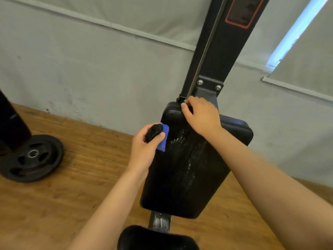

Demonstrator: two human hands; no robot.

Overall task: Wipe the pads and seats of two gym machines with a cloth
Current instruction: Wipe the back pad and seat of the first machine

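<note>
Now: cloth at the pad's left edge, wet spatter just to its right

The left hand [144, 147] is curled tight round the cloth [163, 139], a black-and-blue wad. The thumb is clamped across the wad and the blue part pokes out on the right. That blue part touches, or all but touches, the left edge of the back pad [180, 181]; I cannot tell which. The right hand [201, 114] sits at the pad's far end, fingers hooked over the top edge and thumb on the face, as if steadying it.

The relation that matters is that the pad's face lies to the right of the cloth-holding fingers. The wet patch [182, 139], a spatter of droplets, begins just beside the blue part and trails toward the near end along the pad's middle. The left hand is level with the spatter and nearer to most of it; the right hand is beyond its far end.

The pad's long axis runs near to far, leaning slightly right as it goes far, toward the black upright post [216, 51]. Its broad end points near, toward the seat [156, 239] at the bottom edge of view. The end under the right hand looks narrower. The cloth's blue part lies lengthwise along the pad's left edge, so a sweep to the right would likely carry its long side over the droplets. By my judgement the wipe of this pad is at an early stage, with the wet not yet spread.
</note>
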